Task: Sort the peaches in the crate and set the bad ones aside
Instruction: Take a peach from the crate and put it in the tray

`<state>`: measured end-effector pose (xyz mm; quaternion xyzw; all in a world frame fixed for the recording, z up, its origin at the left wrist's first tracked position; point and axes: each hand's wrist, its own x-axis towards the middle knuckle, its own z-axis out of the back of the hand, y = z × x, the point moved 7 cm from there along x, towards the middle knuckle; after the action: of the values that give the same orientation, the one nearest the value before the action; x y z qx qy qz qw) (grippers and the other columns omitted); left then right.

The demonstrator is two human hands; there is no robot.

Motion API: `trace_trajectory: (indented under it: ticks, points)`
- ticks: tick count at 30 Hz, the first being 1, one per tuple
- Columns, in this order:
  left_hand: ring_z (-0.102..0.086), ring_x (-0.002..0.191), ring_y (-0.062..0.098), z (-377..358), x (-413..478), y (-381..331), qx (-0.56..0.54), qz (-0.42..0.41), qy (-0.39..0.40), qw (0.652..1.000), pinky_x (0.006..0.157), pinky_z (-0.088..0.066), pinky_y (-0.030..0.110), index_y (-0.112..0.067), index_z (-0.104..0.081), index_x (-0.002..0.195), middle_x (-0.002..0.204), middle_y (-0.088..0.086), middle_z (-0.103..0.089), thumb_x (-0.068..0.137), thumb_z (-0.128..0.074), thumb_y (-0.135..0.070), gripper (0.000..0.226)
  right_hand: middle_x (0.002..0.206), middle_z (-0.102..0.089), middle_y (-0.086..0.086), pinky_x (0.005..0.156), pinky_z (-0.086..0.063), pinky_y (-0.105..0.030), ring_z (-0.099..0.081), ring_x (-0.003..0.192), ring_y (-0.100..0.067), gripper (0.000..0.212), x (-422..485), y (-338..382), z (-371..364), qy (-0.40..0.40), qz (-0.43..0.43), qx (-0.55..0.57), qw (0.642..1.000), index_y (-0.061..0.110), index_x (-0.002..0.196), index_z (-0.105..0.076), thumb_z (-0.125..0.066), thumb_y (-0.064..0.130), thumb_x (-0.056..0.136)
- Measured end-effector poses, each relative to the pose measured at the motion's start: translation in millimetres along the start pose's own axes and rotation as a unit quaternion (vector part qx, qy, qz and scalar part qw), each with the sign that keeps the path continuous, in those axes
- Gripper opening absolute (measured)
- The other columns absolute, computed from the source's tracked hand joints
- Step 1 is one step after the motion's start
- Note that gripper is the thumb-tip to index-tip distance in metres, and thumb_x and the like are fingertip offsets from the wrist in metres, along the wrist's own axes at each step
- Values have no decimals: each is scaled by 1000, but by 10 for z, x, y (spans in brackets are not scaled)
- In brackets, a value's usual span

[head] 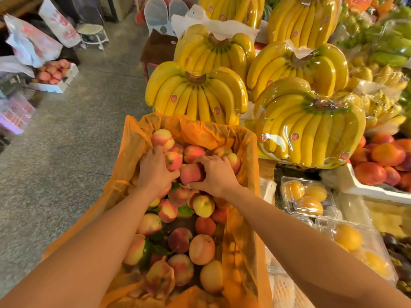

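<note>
A crate lined with orange plastic (133,138) stands in front of me, filled with several red-and-yellow peaches (202,249). Both my hands are down in its far half. My right hand (216,174) curls around a pink-red peach (190,173), thumb under it and fingers over its top. My left hand (155,170) lies flat on the pile just to the left, fingers spread over peaches and touching a red one (173,161); I cannot tell if it grips any.
Bunches of wrapped bananas (195,96) rise just behind the crate and to the right. Clear clamshells of orange fruit (307,196) and a white tray of nectarines (382,165) sit on the right. Bare concrete floor lies left, with a white box of peaches (53,73) farther off.
</note>
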<state>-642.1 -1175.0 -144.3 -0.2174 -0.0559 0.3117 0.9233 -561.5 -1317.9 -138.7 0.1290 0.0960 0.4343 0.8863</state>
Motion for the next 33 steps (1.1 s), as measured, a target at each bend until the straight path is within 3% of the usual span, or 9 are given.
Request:
trace_trajectory:
  ticks: [6, 8, 11, 16, 18, 21, 26, 30, 33]
  points:
    - [-52, 106, 25, 509, -204, -31, -65, -21, -39, 997, 80, -40, 33, -17, -48, 117, 118, 6, -50, 68, -80, -38, 62, 111, -63, 2, 86, -46, -36, -58, 100, -18, 69, -131, -14, 135, -18, -19, 213, 977, 21, 122, -57, -78, 58, 67]
    - [-52, 104, 23, 653, -285, -17, -95, -13, -40, 995, 80, -41, 32, -21, -49, 118, 119, 4, -48, 67, -82, -37, 63, 112, -62, 4, 82, -48, -24, -59, 100, -13, 63, -205, -7, 208, -13, -52, 339, 939, 21, 120, -57, -82, 48, 69]
    - [-52, 102, 21, 799, -398, 36, -136, -9, -46, 990, 82, -42, 32, -24, -51, 116, 117, 3, -48, 62, -84, -34, 64, 116, -66, 0, 87, -52, -25, -63, 106, -13, 72, -283, 64, 275, 5, -91, 493, 865, 18, 123, -57, -83, 48, 63]
    - [-47, 100, 14, 985, -585, 133, -191, -6, -50, 980, 81, -35, 23, -21, -53, 120, 119, 3, -51, 62, -86, -27, 66, 117, -65, -5, 72, -52, -16, -63, 103, -13, 61, -430, 306, 393, 24, -97, 581, 808, 15, 122, -56, -84, 22, 68]
    - [-46, 98, 11, 1041, -684, 176, -193, -4, -52, 980, 81, -36, 24, -21, -53, 120, 118, 1, -50, 63, -86, -29, 67, 118, -61, -6, 69, -52, -16, -62, 101, -16, 69, -510, 378, 380, 32, -99, 573, 813, 14, 125, -54, -84, 22, 63]
    - [-48, 97, 13, 1093, -819, 230, -184, -14, -55, 981, 81, -39, 26, -22, -54, 118, 116, 2, -51, 61, -87, -31, 67, 118, -52, -6, 67, -52, -20, -59, 95, -17, 68, -615, 455, 328, 24, -87, 505, 859, 11, 122, -50, -87, 13, 66]
    - [-48, 96, 14, 1143, -1007, 283, -174, -29, -51, 983, 79, -38, 24, -22, -54, 118, 109, -1, -46, 62, -87, -28, 65, 118, -48, -4, 89, -44, -33, -48, 108, -19, 62, -747, 623, 370, -42, -16, 333, 942, 19, 116, -52, -88, 19, 65]
    - [-50, 99, 16, 1125, -1096, 346, -190, -32, -42, 980, 81, -41, 27, -22, -54, 118, 112, 1, -49, 60, -87, -26, 66, 113, -52, 13, 101, -35, -38, -38, 101, 2, 64, -881, 774, 474, -72, 32, 253, 964, 19, 119, -56, -88, 24, 64]
    - [-52, 102, 17, 1092, -1154, 419, -206, -23, -31, 978, 86, -47, 32, -22, -53, 118, 115, 1, -51, 59, -88, -27, 68, 122, -53, 8, 103, -37, -41, -41, 113, -7, 70, -930, 778, 407, -17, 36, 222, 974, 23, 124, -57, -87, 37, 63]
